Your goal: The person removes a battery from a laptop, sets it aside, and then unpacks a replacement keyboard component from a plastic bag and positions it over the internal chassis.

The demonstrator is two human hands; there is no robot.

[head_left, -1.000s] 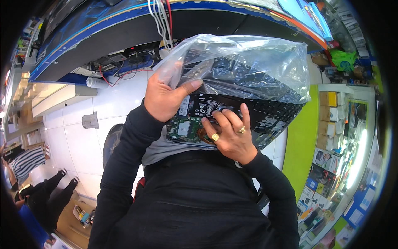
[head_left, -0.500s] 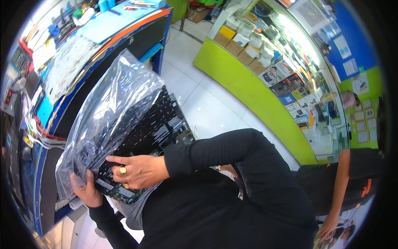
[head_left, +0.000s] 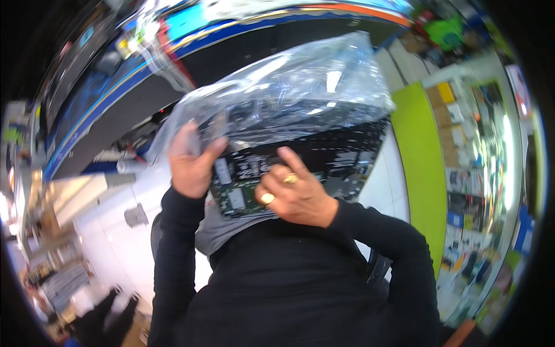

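Note:
A black laptop base (head_left: 347,151) with bare circuit boards rests across my lap, its far part inside a clear plastic bag (head_left: 312,72). At the left corner, my left hand (head_left: 192,168) grips the bag's edge against the laptop, thumb on top; its blurred fingers are partly lost in the plastic. My right hand (head_left: 300,194), with two gold-coloured rings, is over the boards near the middle. Its index finger stretches out toward the bag's mouth while the other fingers bend loosely, holding nothing. Whether it touches the laptop I cannot tell.
A workbench (head_left: 266,37) with a dark front and blue edge runs along the far side, cables (head_left: 167,66) hanging from it. To the right stands a green-based glass display case (head_left: 417,173) with boxes inside. A pale counter (head_left: 75,194) is at left, above the tiled floor (head_left: 115,243).
The view has swung left, so the bench now lies ahead and the display case at right. My right hand has lifted from lying flat, its fingers more bent. The other person has left view.

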